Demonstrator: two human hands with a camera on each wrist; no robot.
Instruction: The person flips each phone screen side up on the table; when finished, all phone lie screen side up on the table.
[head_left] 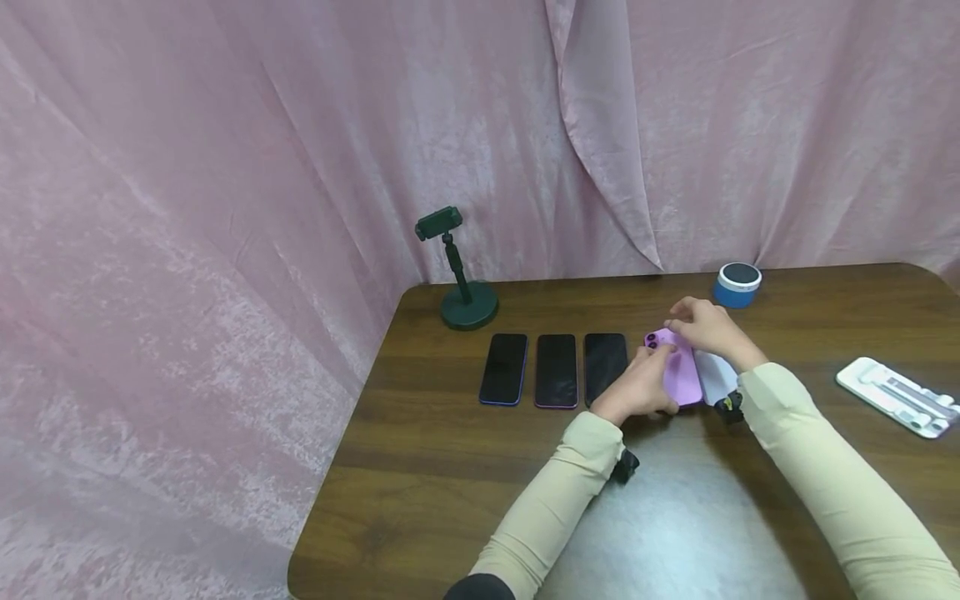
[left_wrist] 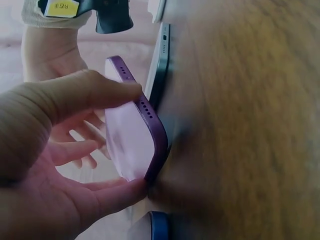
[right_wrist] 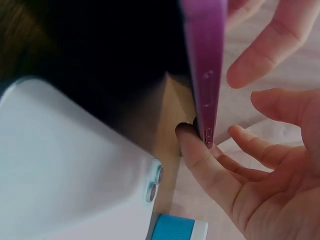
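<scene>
A purple phone (head_left: 681,375) is back side up, its camera lenses at the far left corner and one edge tilted up off the table. My left hand (head_left: 643,385) grips it; in the left wrist view the thumb (left_wrist: 100,90) presses the edge with the speaker holes and another finger holds the corner. At the camera end my right hand (head_left: 711,327) touches the phone with a fingertip (right_wrist: 192,142), the other fingers loose and apart. A pale phone (right_wrist: 75,160) with two lenses lies under my right wrist, right of the purple one.
Left of my hands, three phones lie screen up in a row: one blue-edged (head_left: 503,369), one in the middle (head_left: 557,371), one nearest my hand (head_left: 604,364). A green stand (head_left: 468,304) and blue-white cylinder (head_left: 737,286) stand behind. A white flat case (head_left: 896,397) lies far right.
</scene>
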